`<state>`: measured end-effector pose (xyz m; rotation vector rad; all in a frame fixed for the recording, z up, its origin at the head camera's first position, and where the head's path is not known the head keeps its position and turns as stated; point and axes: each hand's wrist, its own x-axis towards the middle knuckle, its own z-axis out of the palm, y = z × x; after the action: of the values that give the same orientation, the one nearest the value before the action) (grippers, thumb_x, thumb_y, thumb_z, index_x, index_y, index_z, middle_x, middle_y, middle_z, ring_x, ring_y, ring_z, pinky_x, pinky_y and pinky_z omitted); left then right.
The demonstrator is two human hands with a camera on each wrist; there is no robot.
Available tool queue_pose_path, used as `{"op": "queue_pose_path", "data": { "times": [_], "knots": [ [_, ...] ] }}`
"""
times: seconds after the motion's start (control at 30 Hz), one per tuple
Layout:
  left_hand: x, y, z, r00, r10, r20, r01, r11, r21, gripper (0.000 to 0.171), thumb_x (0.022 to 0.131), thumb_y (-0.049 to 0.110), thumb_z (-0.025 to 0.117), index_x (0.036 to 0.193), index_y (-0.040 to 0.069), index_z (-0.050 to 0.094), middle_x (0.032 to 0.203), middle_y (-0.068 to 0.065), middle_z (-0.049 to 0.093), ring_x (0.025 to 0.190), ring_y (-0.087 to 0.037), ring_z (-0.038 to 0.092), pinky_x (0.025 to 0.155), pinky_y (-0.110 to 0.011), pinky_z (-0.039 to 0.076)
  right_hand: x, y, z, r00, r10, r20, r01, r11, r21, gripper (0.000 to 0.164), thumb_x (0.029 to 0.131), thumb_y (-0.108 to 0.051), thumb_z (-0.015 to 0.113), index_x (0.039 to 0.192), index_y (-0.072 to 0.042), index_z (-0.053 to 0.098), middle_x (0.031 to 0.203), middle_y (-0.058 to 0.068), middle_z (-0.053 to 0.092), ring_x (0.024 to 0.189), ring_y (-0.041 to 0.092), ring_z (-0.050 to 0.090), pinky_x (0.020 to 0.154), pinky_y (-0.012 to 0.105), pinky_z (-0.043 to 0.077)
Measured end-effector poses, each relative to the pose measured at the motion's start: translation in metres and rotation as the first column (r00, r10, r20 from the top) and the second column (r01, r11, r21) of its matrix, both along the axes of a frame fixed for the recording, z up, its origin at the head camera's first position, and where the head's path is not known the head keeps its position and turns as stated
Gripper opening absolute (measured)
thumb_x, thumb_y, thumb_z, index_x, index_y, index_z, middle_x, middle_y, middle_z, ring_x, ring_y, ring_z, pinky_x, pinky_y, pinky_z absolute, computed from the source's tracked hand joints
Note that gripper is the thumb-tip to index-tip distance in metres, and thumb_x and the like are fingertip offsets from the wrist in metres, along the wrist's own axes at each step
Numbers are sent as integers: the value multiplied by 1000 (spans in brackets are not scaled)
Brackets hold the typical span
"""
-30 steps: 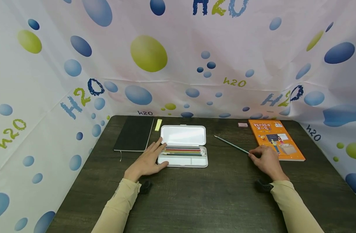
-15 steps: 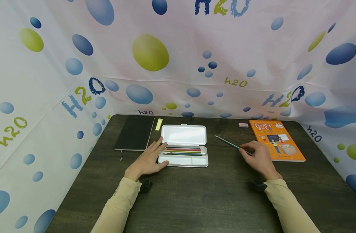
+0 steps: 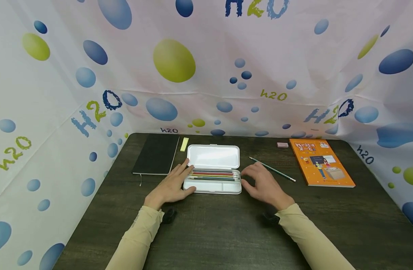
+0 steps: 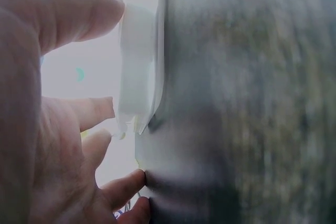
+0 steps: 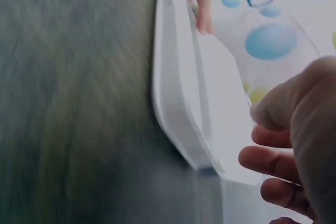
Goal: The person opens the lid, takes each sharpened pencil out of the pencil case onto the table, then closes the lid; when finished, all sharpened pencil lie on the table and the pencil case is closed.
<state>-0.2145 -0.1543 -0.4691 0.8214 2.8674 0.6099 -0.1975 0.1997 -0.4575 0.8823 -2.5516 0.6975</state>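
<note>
A white pencil case (image 3: 204, 186) lies with its lid up, and several coloured pencils (image 3: 213, 174) lie in its back compartment. My left hand (image 3: 169, 188) is spread at the case's left end. In the left wrist view its thumb (image 4: 84, 17) touches the white side wall (image 4: 137, 61). My right hand (image 3: 265, 186) is by the case's right end, fingers loosely bent. The right wrist view shows nothing between its fingers (image 5: 270, 161); whether they touch the case I cannot tell. Behind that hand a green pencil (image 3: 278, 172) lies slantwise on the table.
To the left lies a black notebook (image 3: 157, 153) with a ribbon, beside a yellow strip (image 3: 184, 144). A pink eraser (image 3: 282, 144) and an orange book (image 3: 321, 161) lie at the right. A printed curtain (image 3: 206, 82) hangs behind the dark table (image 3: 213, 232).
My right hand let go of the green pencil, which remains on the table, and moved left to the case's right end. My left hand stayed in place.
</note>
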Motion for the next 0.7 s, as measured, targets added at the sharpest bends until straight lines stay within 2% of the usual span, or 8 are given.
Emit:
{"op": "queue_pose_path", "data": {
  "times": [0.13,0.27,0.4,0.53,0.7],
  "knots": [
    [1,0,1,1000,0,-5,0,1000,8,79,96,50,60,158,12,29,167,-7,6,149,-41,16,119,-54,18,-2,-16,-3,999,47,-15,-45,996,82,19,91,-20,72,105,-8,75,107,4,70,92,20,52,76,38,47],
    [1,0,1,1000,0,-5,0,1000,10,79,96,50,60,158,12,29,167,-7,5,149,-41,16,120,-54,18,-3,-24,-7,999,35,-5,-33,984,175,29,94,-24,70,117,-8,73,116,7,68,96,23,52,80,40,46],
    [1,0,1,1000,-3,-8,3,1000,7,79,96,50,59,158,12,29,167,-7,5,149,-41,16,120,-53,18,-4,-26,-10,1000,13,15,-16,978,207,35,95,-26,68,123,-6,71,119,9,68,98,24,52,80,41,46],
    [0,1,1,1000,-2,-7,2,1000,11,79,96,50,59,158,12,29,167,-7,6,149,-42,16,120,-54,18,-6,-26,-14,1000,2,17,-6,973,231,39,96,-26,67,128,-3,68,119,10,65,97,24,51,79,40,45],
    [0,1,2,1000,-1,-5,1,1000,7,79,96,50,60,158,12,29,167,-7,6,149,-42,16,119,-54,19,-10,-26,-18,1000,10,-5,-8,959,282,38,96,-21,67,128,-1,67,110,9,58,90,23,45,74,36,38]
  ]
}}
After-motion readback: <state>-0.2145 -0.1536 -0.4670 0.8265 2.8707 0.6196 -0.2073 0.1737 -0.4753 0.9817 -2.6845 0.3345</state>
